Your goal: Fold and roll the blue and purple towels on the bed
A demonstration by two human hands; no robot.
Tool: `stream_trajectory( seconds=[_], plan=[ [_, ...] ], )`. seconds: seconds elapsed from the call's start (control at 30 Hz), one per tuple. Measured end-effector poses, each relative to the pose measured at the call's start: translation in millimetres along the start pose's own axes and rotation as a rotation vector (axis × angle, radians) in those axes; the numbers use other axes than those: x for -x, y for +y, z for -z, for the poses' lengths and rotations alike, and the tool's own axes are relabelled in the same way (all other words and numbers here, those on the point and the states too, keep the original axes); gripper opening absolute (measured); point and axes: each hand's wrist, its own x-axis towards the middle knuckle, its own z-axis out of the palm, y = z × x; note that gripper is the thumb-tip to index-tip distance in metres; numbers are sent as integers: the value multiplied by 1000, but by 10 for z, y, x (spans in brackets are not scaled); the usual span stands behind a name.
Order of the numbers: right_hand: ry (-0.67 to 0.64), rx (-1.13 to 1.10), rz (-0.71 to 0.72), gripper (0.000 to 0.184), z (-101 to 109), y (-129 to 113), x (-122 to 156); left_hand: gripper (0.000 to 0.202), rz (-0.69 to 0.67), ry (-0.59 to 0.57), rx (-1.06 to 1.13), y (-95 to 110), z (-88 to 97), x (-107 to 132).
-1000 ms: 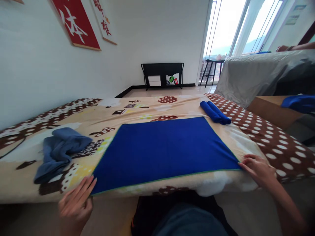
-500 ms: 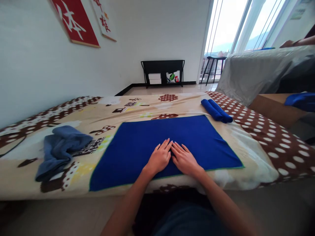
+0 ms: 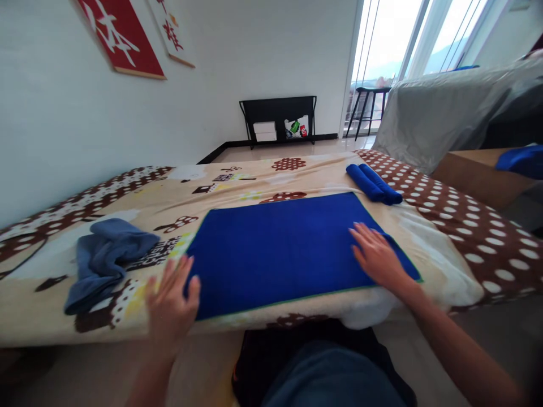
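A blue towel with a green edge lies spread flat on the patterned blanket in front of me. My left hand, slightly blurred, is over the towel's left edge with its fingers spread; whether it touches the cloth I cannot tell. Across the right part of the towel rests my right hand, palm down and fingers stretched out. Neither hand holds anything. Two rolled blue towels lie side by side beyond the right corner. A crumpled grey-blue cloth is to the left of my left hand.
Brown polka-dot bands run along the blanket's sides. At the right are a cardboard box with a blue cloth and a plastic-covered piece of furniture. A black rack stands by the far wall, a stool near the window.
My hands have parted from the towel's middle, the left sliding to its left edge and the right toward its right side. The co-worker's arm at the upper right has mostly left view.
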Motion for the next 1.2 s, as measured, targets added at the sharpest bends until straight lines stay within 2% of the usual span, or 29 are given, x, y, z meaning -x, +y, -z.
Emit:
stream_trajectory(
  seconds=[0.07, 0.13, 0.17, 0.2, 0.23, 0.27, 0.3, 0.37, 0.47, 0.5, 0.53, 0.57, 0.6, 0.63, 0.67, 0.7, 0.73, 0.8, 0.83, 0.87, 0.9, 0.93, 1.0, 1.07, 1.13, 1.2],
  plan=[
    [-113, -143, 177, 51, -95, -527, -506, 54, -154, -177, 118, 555, -183, -458],
    [-153, -174, 245, 52, -256, -956, -910, 57, -255, -404, 159, 1081, -454, -846],
    [-168, -178, 250, 52, -340, -1080, -1044, 58, -283, -508, 147, 1264, -594, -984],
    [-179, -171, 244, 52, -415, -1121, -1126, 57, -299, -562, 140, 1363, -718, -1076],
    [-194, -165, 229, 53, -471, -1071, -1153, 58, -298, -605, 127, 1362, -816, -1122],
    [-210, -155, 205, 53, -503, -930, -1129, 58, -281, -628, 113, 1256, -881, -1124],
    [-225, -142, 168, 55, -510, -705, -1058, 59, -245, -636, 94, 1052, -912, -1088],
    [-248, -105, 55, 59, -458, -84, -811, 63, -142, -633, 39, 424, -881, -930],
    [-278, -33, -148, 64, -305, 877, -386, 67, -29, -553, -84, -605, -699, -651],
    [-299, 12, -206, 64, -261, 1097, -294, 67, -8, -559, -110, -839, -633, -595],
    [-298, 61, -244, 64, -229, 1231, -250, 68, 7, -560, -137, -978, -578, -574],
    [-274, 113, -262, 63, -213, 1269, -262, 69, 15, -557, -155, -1008, -540, -591],
    [-232, 153, -255, 62, -215, 1209, -332, 71, 12, -550, -161, -929, -527, -646],
    [-188, 167, -218, 62, -234, 1054, -456, 72, -5, -540, -150, -750, -545, -736],
    [-152, 154, -160, 62, -273, 817, -624, 73, -35, -531, -121, -488, -599, -853],
    [-150, 107, -84, 61, -329, 519, -823, 72, -76, -544, -68, -168, -688, -987],
    [-212, 29, 15, 61, -402, 185, -1037, 69, -132, -591, -7, 181, -811, -1127],
    [-305, -88, 164, 60, -591, -472, -1453, 65, -218, -698, 74, 843, -1130, -1393],
    [-321, -114, 219, 59, -697, -734, -1634, 63, -237, -710, 86, 1100, -1302, -1508],
    [-332, -137, 258, 57, -802, -917, -1787, 62, -247, -721, 94, 1277, -1465, -1608],
    [-338, -148, 278, 55, -898, -1004, -1909, 61, -245, -722, 95, 1361, -1604, -1694],
    [-343, -156, 284, 53, -979, -987, -1999, 61, -233, -719, 91, 1349, -1710, -1771],
    [-349, -152, 236, 52, -1070, -659, -2094, 63, -169, -706, 70, 1059, -1807, -1901],
    [-344, -119, 129, 55, -1059, -61, -2090, 65, -61, -680, 26, 529, -1780, -2006],
    [-335, -77, 13, 59, -972, 597, -2012, 67, 41, -646, -22, -59, -1710, -2078],
    [-324, -49, -47, 58, -861, 1131, -1894, 69, 94, -623, -53, -538, -1671, -2114]
  ],
)
